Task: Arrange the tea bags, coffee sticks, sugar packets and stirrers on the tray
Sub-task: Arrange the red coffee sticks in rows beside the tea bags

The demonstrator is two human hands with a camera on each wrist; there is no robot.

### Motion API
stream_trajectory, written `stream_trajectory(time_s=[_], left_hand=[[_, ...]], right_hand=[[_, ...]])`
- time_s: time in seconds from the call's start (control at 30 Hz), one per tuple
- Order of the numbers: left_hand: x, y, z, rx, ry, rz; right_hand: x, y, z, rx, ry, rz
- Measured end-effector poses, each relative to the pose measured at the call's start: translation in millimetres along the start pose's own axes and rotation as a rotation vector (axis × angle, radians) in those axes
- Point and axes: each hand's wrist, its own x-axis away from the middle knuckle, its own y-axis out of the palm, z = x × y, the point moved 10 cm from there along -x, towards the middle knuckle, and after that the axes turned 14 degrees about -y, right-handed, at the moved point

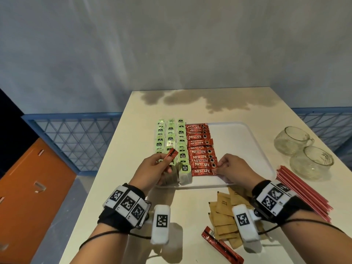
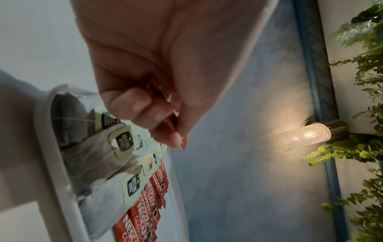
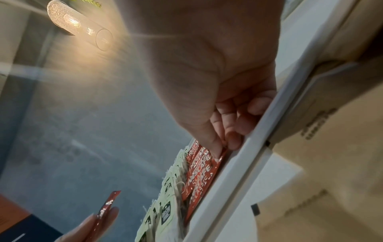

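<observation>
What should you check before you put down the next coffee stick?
1. Left hand grips a spare coffee stick: ok.
2. Right hand pinches the nearest stick in the coffee row, so it is not free: not ok.
3. Bare tray floor right of the row: ok.
4. Tea bags lined up on the tray: ok.
5. Sugar packets, stirrers and one loose stick on the tray: not ok, on the table.

Café-like room, wall lamp, foliage, glass cups

Dim, soft-focus frames — wall lamp glares warmly, wrist views blurred.
</observation>
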Motion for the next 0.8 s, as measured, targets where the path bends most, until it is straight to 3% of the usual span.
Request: stream_trajectory(time_s=[0.13,0.23,0.3,0.4,0.5,0.6,0.73,0.8], left_hand=[[-3.8,6.4,-12.9,0.127,-0.156,-0.083],[1.2,12.4,-12.2,0.165,-0.175,-0.119],[7.7,14.2,-4.9,0.003,-0.092,-0.066],[17.7,22.3,9.6,-0.185,0.063,-0.006],[26.7,26.3,24.7,-0.228,0.182,0.081],[31.1,24.4,25.8,-0.089,0.173,0.100],[35.8,25.8,13.3,0.211,0.046,-0.010],[40.6,30.9,12.8,0.255,0.032,-0.031]], right_hand=[[0.4,-7.3,-3.6,0.060,0.000,0.012],[4.2,-23.1,-26.4,0.187,-0.095,0.082],[8.1,-22.1,-48.4,0.037,-0.169,0.071],[17.4,1.1,-80.2,-0.281,-0.165,-0.113],[21.4,16.0,-96.5,-0.278,-0.211,-0.216],[23.5,14.6,-97.6,-0.329,-0.245,-0.194],[28.0,-2.3,-86.0,-0.351,-0.236,-0.153],[31.6,-8.5,-77.5,-0.321,-0.223,-0.156]])
